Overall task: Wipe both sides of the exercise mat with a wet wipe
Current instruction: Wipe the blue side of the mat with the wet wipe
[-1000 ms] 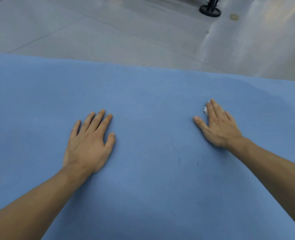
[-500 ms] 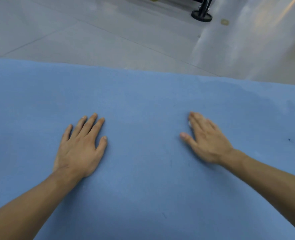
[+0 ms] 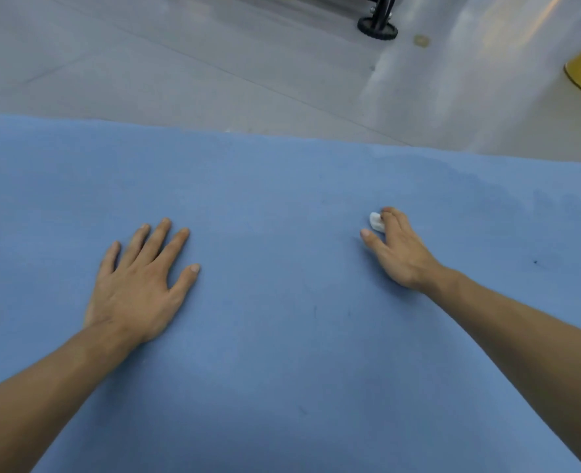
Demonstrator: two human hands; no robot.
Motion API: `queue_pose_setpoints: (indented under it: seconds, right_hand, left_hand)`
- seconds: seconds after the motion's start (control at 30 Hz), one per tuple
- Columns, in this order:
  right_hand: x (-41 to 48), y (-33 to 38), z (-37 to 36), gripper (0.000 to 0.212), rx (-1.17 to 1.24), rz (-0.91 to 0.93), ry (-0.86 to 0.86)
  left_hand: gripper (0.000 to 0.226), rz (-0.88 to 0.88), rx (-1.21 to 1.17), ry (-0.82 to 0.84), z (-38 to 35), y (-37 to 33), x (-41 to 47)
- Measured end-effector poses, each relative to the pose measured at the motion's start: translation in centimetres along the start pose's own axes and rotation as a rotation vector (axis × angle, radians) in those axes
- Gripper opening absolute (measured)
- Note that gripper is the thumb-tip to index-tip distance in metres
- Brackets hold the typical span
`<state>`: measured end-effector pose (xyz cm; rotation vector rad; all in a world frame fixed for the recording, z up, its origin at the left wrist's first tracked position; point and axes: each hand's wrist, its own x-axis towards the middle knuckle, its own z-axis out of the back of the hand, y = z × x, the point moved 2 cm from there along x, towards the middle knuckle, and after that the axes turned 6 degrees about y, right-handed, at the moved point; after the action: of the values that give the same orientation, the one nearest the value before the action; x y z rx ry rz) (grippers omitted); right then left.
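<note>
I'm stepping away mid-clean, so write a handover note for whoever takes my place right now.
Left hand: flat on the mat, fingers spread, holding nothing.
Right hand: fingers press the balled wet wipe onto the mat, beyond its middle.
Done: a darker, damp-looking patch near the far right edge looks wiped.
Left: the rest of this face, then flip the mat; the underside's state is hidden.

Two bare forearms are noted, entering from the near side of the mat [image 3: 282,387]. Both are seen uncovered from frame edge to wrist. Left hand [image 3: 139,285] and right hand [image 3: 401,254] are bare; fingernails are trimmed short.
</note>
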<state>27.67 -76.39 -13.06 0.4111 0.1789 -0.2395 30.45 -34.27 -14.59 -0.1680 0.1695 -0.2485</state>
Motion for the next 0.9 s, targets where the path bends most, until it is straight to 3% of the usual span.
queue_pose_setpoints:
  seconds: [0.23,0.37,0.47,0.7,0.9]
  right_hand:
    - [-3.8,1.7,-1.2,0.064,0.087,0.093,0.051]
    - [-6.4,3.2,-2.9,0.084,0.003,0.114,0.038]
    - [-8.1,4.6,-4.2,0.073,0.012,0.084,0.024]
    - [-12.1,8.7,-6.1,0.064,0.074,0.173,0.027]
    - [-16.2,11.3,-7.6,0.074,-0.034,0.247,0.137]
  left_hand:
    - [0.08,-0.006,-0.007,0.055,0.2,0.0,0.2]
    - [0.073,0.017,-0.016,0.083,0.0,-0.6,-0.4]
    - [0.064,0.035,-0.027,0.108,-0.2,-2.0,-1.5]
    - [0.089,-0.064,-0.035,0.178,-1.0,-5.4,-5.5]
    - [0.095,-0.164,0.002,0.265,-0.6,-6.8,-9.3]
